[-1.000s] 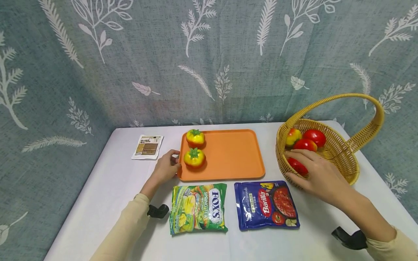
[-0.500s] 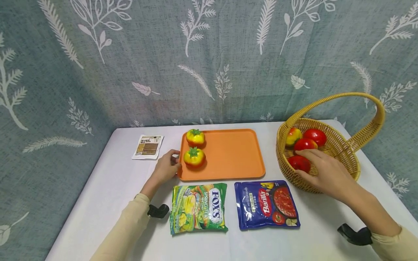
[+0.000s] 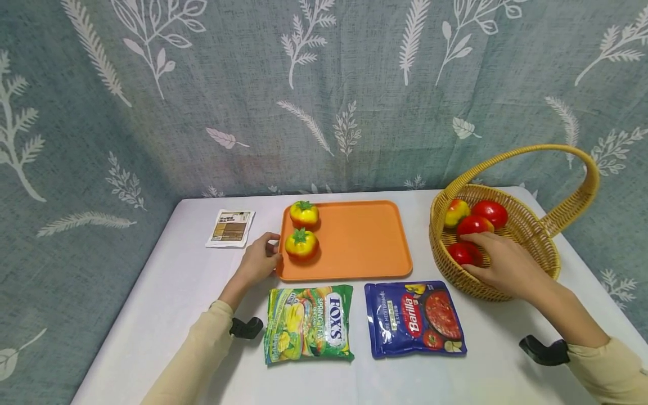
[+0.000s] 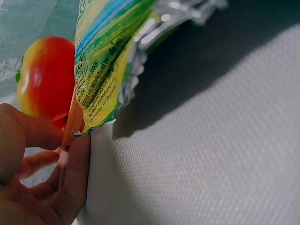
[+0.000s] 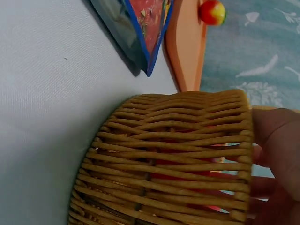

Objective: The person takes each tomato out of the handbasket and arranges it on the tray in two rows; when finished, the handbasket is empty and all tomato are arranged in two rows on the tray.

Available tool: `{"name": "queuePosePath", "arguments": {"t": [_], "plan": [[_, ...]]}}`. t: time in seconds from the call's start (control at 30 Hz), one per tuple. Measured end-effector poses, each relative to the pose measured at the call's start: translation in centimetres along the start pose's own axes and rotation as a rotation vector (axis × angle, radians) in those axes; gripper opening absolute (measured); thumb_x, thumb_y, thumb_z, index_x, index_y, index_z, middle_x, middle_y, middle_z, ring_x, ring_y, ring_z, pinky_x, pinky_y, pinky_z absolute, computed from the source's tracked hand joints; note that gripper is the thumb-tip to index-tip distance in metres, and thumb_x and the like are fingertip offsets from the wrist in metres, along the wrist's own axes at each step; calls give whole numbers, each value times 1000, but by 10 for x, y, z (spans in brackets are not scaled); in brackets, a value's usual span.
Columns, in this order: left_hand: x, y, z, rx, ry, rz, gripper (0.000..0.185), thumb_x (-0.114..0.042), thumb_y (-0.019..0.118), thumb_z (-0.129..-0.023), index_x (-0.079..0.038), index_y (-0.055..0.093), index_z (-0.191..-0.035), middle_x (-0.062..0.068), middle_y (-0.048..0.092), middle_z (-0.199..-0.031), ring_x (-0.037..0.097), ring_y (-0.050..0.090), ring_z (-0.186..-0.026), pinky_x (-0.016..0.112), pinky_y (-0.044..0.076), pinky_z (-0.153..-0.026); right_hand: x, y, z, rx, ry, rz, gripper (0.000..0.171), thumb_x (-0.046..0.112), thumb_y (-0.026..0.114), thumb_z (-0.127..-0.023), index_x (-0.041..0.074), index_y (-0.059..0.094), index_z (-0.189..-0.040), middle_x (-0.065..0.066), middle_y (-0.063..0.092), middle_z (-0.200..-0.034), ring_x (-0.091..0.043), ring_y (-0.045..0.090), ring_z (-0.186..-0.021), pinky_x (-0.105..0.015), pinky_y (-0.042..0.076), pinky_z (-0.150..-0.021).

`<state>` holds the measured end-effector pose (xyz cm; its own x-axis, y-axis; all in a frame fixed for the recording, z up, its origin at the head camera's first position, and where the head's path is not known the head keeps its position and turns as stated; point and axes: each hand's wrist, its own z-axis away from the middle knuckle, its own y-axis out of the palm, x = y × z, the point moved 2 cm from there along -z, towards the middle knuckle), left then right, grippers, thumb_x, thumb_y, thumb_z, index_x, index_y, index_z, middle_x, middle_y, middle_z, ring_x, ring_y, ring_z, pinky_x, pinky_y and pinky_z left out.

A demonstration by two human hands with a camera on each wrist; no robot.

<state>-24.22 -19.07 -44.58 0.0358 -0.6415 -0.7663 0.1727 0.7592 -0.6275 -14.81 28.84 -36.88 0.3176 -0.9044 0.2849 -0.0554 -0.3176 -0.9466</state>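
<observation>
My left hand (image 3: 260,259) holds the left rim of an orange tray (image 3: 364,242); in the left wrist view its fingers (image 4: 75,173) pinch the tray edge (image 4: 72,122). Two yellow-red tomatoes (image 3: 304,214) (image 3: 301,243) sit on the tray's left side, the nearer one (image 4: 44,77) just beyond my fingers. My right hand (image 3: 498,261) reaches into a wicker basket (image 3: 506,197) and curls round a red tomato (image 3: 463,253) at its near left. Three more tomatoes lie behind it. From the right wrist, the basket wall (image 5: 173,159) hides most of the tomato.
A green Fox's candy bag (image 3: 309,323) and a blue Barilla pouch (image 3: 414,319) lie in front of the tray. A small white packet (image 3: 230,228) lies left of the tray. The basket's tall handle (image 3: 531,151) arches over my right hand. A leaf-print curtain backs the white table.
My right hand has moved further right and deeper into the basket, its fingers closing round the near red tomato. The left hand has stayed on the tray rim.
</observation>
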Motion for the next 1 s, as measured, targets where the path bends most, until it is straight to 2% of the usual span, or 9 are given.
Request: {"name": "queuePosePath", "arguments": {"t": [0.27, 0.5, 0.73, 1.0], "plan": [[-1, 1, 1, 1, -8, 8, 48, -2, 61, -91, -3, 49, -138, 17, 59, -109, 27, 61, -90, 31, 59, -59, -8, 8, -6, 65, 22, -41, 55, 16, 82, -79, -2, 62, -127, -27, 63, -124, -48, 58, -111, -66, 46, -90], [0, 0, 1, 1, -9, 2, 48, -3, 61, -92, -4, 49, -138, 17, 59, -110, 27, 61, -88, 30, 58, -59, -12, 15, -10, 76, -1, -83, 55, 11, 84, -77, -2, 64, -127, -26, 63, -123, -47, 58, -112, -66, 47, -90], [-2, 1, 2, -12, 4, 11, 46, -2, 60, -91, -2, 50, -136, 19, 61, -109, 28, 62, -89, 31, 58, -58, -15, 18, -12, 52, -21, -86, 57, 13, 85, -76, -2, 65, -127, -25, 64, -122, -48, 56, -114, -67, 45, -92], [-2, 0, 3, -10, -6, 11, 46, -2, 60, -92, -2, 50, -136, 18, 60, -107, 27, 61, -86, 31, 58, -58, -14, 10, -5, -4, 11, -76, 59, 15, 87, -73, 2, 66, -127, -27, 63, -124, -52, 54, -114, -71, 45, -87]]}}
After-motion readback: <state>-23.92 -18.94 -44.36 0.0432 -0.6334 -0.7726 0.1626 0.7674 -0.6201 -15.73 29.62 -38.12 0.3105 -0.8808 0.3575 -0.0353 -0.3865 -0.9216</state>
